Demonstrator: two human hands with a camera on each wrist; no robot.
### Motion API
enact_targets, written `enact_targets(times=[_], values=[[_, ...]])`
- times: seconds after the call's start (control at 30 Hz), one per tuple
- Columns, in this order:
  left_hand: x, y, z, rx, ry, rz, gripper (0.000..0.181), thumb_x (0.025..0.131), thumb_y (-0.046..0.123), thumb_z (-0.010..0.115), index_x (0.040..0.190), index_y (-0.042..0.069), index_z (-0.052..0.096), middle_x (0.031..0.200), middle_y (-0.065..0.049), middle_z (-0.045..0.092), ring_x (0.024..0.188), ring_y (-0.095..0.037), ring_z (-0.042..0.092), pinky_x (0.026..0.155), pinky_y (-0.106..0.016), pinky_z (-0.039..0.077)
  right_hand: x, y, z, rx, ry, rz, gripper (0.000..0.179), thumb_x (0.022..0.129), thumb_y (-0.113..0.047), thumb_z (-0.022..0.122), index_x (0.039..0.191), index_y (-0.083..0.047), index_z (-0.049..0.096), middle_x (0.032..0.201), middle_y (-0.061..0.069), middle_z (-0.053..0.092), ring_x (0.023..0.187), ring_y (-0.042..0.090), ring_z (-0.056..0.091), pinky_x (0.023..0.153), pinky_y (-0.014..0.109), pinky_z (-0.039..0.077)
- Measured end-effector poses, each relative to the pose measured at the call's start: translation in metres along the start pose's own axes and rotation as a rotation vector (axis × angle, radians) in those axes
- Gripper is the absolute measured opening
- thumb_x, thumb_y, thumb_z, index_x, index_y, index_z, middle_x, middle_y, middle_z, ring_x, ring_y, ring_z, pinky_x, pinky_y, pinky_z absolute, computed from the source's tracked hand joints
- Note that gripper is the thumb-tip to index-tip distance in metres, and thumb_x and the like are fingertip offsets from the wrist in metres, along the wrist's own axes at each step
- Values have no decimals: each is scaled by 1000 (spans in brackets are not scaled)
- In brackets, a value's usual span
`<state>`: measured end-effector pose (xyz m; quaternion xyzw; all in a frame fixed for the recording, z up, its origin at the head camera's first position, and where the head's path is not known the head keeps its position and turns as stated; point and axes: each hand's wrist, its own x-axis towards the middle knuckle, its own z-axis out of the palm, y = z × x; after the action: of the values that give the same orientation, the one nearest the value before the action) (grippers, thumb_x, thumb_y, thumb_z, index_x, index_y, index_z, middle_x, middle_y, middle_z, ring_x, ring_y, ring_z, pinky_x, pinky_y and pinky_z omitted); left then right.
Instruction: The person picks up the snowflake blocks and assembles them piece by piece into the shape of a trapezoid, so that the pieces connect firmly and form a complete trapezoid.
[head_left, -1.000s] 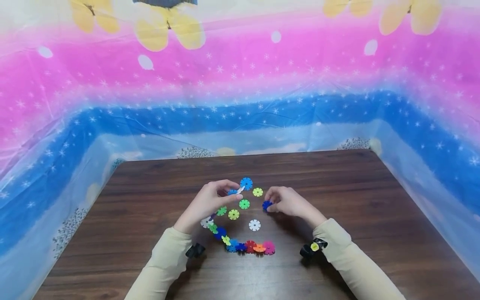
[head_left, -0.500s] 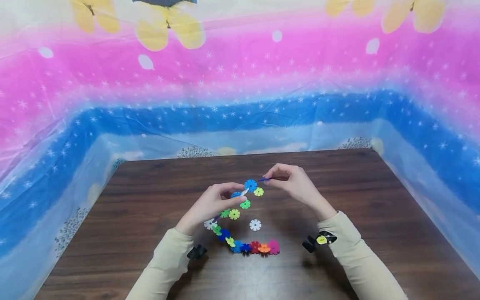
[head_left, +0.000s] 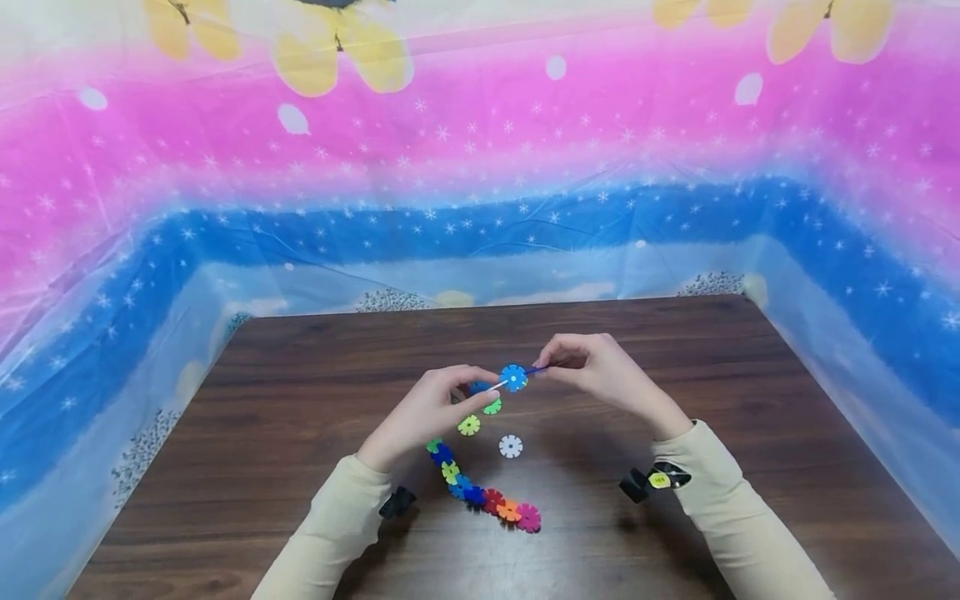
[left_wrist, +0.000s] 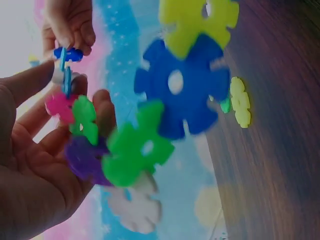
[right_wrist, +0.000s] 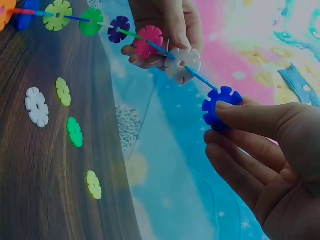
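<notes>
My left hand [head_left: 427, 412] pinches a white notched disc [right_wrist: 182, 65] near one end of a chain of interlocking plastic flower discs [head_left: 493, 501]. Beyond that white disc sticks out a light blue disc [head_left: 513, 377], seen edge-on in the right wrist view. Between thumb and fingers, my right hand [head_left: 607, 375] holds a dark blue disc [right_wrist: 222, 107], whose rim meets the light blue disc's edge. From the left hand the chain runs through pink [right_wrist: 148, 41], purple, green and other discs toward a magenta end disc [head_left: 528, 517]. The left forearm hides part of it in the head view.
Loose discs lie on the dark wooden table [head_left: 300, 358]: a white one [head_left: 511, 447], a yellow-green one [head_left: 469, 425], a green one [head_left: 492, 406] and another yellow-green one [right_wrist: 93, 185]. A patterned cloth [head_left: 480, 167] surrounds the table's far side and flanks.
My right hand has lifted the dark blue disc from beside the loose discs and brought it to the light blue disc. The chain's magenta end has swung slightly nearer to me.
</notes>
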<state>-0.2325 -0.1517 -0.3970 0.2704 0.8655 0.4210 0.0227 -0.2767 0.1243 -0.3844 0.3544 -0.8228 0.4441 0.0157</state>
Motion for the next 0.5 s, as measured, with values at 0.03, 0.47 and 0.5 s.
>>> enact_targets(times=[0.03,0.47,0.5], values=[[0,1,2,32,11,23,30,100,33,65,123,15,71,103,3,70,81,-14,62,71,-30,54,-1,-1,-1,-6,-1,-7,13,91,-6,75,97,-17,73,94,-8,74,89,11,71,80,32,58],[0,10,18,213,200,113,17,94,30,72,105,18,74,86,9,63,63,-10,51,58,-25,48,-12,-8,5,-23,53,-94,13,88,-3,78,97,-12,75,93,-3,75,85,12,73,79,31,59],[0,10,18,216,210,118,16,94,30,72,105,18,74,84,9,62,61,-10,50,57,-25,47,-12,-9,6,-25,65,-106,13,87,-2,78,97,-10,76,92,-2,75,84,14,73,77,31,59]])
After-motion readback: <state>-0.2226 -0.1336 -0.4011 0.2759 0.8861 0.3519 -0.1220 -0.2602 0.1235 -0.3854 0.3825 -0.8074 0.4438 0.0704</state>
